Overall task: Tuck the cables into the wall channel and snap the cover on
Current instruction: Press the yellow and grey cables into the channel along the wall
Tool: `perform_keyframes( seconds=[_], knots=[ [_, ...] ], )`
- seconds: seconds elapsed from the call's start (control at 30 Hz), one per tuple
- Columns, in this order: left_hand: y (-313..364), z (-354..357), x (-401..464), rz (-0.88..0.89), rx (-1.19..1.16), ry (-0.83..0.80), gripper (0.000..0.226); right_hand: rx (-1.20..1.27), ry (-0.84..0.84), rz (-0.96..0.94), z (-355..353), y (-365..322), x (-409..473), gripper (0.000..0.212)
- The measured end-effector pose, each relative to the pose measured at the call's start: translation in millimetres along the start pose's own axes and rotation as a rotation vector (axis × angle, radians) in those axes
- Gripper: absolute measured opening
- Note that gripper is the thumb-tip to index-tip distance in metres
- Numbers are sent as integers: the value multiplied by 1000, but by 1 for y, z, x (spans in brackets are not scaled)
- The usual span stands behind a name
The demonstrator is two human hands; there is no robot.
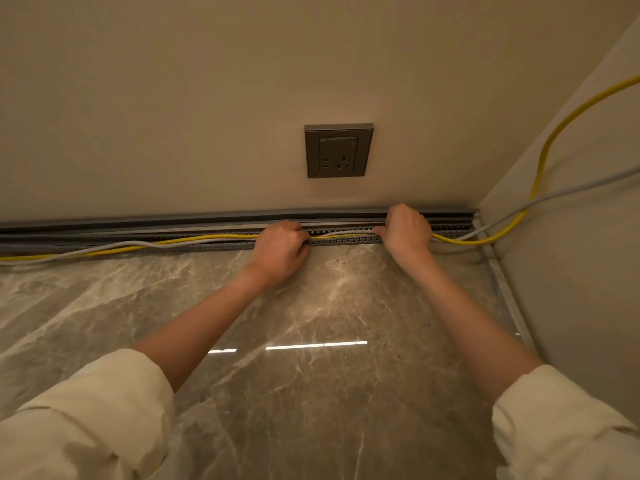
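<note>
A dark slotted channel (346, 240) runs along the foot of the wall, open at the front. A yellow cable (550, 140) and a grey cable (568, 192) come down the right wall, enter the channel at the corner and run left through it. My left hand (280, 249) is closed on both cables at the channel's middle. My right hand (407, 232) grips them further right, knuckles up. Between the hands the cables lie inside the slotted part. Left of my left hand they sag out onto the floor. A long grey strip (138, 218), possibly the cover, lies along the top edge.
A grey wall socket (338, 150) sits above the channel between my hands. Glossy marble floor (311, 341) spreads below. The side wall (571, 271) closes the corner on the right, with a metal trim strip (502, 282) along its base.
</note>
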State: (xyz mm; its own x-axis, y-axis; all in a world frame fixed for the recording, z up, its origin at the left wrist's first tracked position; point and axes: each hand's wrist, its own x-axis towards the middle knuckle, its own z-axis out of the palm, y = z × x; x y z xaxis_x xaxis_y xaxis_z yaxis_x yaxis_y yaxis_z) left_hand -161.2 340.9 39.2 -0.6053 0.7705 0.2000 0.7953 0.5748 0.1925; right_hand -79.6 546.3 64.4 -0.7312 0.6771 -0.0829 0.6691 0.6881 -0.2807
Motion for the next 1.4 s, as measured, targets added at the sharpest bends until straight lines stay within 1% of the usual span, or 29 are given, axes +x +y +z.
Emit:
perform_keyframes(
  seconds=[0.17,0.27,0.33,0.47,0.57,0.67,0.73,0.8,0.83,0.9,0.97,1.03,1.1,1.17,1.23,1.37,1.4],
  knots=[
    [17,12,7,140,23,78,19,-33,111,5,10,11,-10,37],
    [33,19,19,231,-10,73,25,-74,133,12,9,14,-8,36],
    [40,24,27,252,-13,59,28,-64,160,11,10,15,-7,33],
    [49,34,29,166,-64,39,31,41,206,-22,15,19,-17,27],
    [53,35,25,120,-80,47,33,142,258,-120,24,27,-30,23],
    [55,30,28,72,-119,31,34,335,342,-173,35,38,-46,29],
    [56,26,30,40,-155,10,34,474,399,-131,40,44,-56,22],
    [56,23,30,34,-168,-18,34,642,442,-13,43,49,-65,12],
    [57,21,30,36,-169,-34,33,741,441,75,44,52,-68,12],
    [56,18,28,47,-172,-58,33,936,434,264,45,56,-70,25],
    [54,16,25,55,-179,-65,33,1100,429,414,44,61,-70,40],
    [54,15,18,59,-185,-66,32,1206,409,518,44,68,-69,45],
    [54,13,11,62,-193,-64,32,1258,403,603,42,76,-69,49],
    [52,11,2,58,-203,-55,31,1352,390,612,37,85,-74,47],
    [49,10,-7,58,-202,-49,31,1449,351,539,32,93,-78,35],
    [48,6,-26,83,-174,-40,30,1474,280,428,25,104,-86,10],
    [49,5,-30,91,-164,-37,30,1460,286,426,24,106,-87,9]
  ],
)
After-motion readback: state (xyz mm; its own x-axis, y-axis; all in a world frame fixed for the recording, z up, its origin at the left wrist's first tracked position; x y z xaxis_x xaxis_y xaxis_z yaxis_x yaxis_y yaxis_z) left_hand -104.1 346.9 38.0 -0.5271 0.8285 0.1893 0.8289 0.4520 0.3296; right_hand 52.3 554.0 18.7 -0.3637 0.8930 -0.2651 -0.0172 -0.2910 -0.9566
